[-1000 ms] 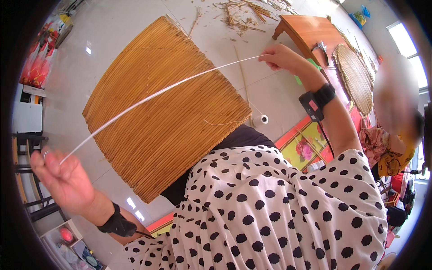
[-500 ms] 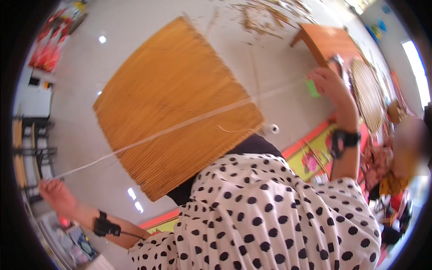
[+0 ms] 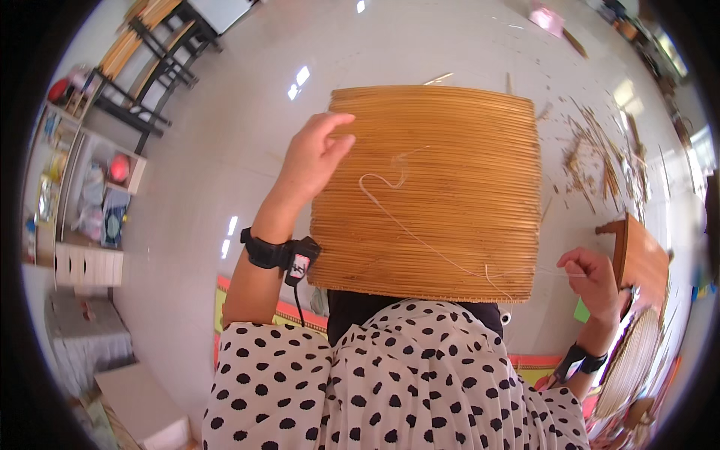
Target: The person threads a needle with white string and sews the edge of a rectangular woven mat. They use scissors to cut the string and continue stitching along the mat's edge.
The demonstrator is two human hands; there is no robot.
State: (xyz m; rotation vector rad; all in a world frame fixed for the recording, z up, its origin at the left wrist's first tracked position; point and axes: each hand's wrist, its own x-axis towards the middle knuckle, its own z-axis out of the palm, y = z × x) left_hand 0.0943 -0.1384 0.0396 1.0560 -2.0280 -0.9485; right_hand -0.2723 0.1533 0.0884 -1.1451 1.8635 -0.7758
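Note:
Across my lap rests a square mat of thin golden-brown sticks (image 3: pixel 431 217), its sticks running left to right. A white thread (image 3: pixel 424 238) lies slack over it, curling in a loose loop near the mat's middle and trailing to the right. My left hand (image 3: pixel 315 154) is over the mat's left edge, thumb and fingers apart with nothing seen between them. To the right of the mat, my right hand (image 3: pixel 592 283) has its fingers closed on the thread. A small white spool (image 3: pixel 505 318) shows beneath the mat's near right corner.
A low wooden stool (image 3: pixel 643 255) stands at the right, with a round bundle of pale sticks (image 3: pixel 634 360) nearer me. Loose sticks and scraps (image 3: pixel 600 161) litter the floor beyond. Shelves (image 3: pixel 94 180) and dark-framed benches (image 3: pixel 154 67) line the left.
My left hand has let go of the thread and come in from the far left to the mat. The taut thread now lies slack. My right hand is lower, and my view has turned.

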